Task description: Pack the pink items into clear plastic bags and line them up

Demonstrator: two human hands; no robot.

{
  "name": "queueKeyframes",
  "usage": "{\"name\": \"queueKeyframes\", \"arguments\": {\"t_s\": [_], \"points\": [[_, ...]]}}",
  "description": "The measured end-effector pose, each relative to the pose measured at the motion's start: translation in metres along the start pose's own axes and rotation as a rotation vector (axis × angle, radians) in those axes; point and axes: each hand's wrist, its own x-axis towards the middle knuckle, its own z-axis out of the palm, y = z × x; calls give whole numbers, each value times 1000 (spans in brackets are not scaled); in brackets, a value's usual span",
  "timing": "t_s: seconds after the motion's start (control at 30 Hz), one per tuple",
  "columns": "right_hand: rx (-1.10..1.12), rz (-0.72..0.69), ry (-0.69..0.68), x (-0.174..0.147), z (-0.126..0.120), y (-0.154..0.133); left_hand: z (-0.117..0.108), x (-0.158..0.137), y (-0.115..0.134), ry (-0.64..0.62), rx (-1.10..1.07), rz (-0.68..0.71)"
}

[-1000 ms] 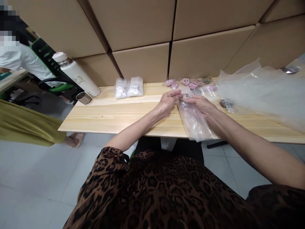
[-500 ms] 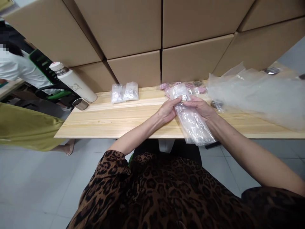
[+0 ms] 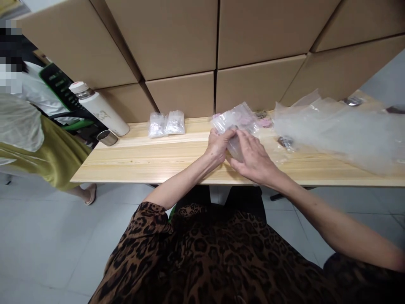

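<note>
Between my hands, above the table's front half, is a clear plastic bag (image 3: 230,119). My left hand (image 3: 217,146) grips its left side, thumb on top. My right hand (image 3: 252,157) lies against the bag's right side, fingers together and pressing on it, the thumb side toward me. The bag's upper part spreads out beyond my fingertips, and its lower part is mostly covered by my hands. What the bag contains is hard to make out. Small pink items (image 3: 265,122) lie on the table just behind it, partly hidden.
Two small packed clear bags (image 3: 166,123) lie left of centre. A white bottle (image 3: 104,112) and a metal cup (image 3: 107,137) stand at the left end. Clear plastic bags (image 3: 335,126) pile up on the right. Cardboard boxes (image 3: 180,95) line the back. A person (image 3: 41,139) is at far left.
The bag's long lower part, which hung toward me over the table edge, is now up between my hands. My right hand has flattened over it. The person at left shows more.
</note>
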Motion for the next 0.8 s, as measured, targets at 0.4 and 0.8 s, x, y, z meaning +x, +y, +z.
{"name": "queueKeyframes", "arguments": {"t_s": [0.4, 0.8], "points": [[926, 163, 118, 11, -16, -6, -21, -8, 19, -233, 101, 47], [1196, 426, -138, 11, 8, 0, -11, 1, 46, -190, -80, 56]]}}
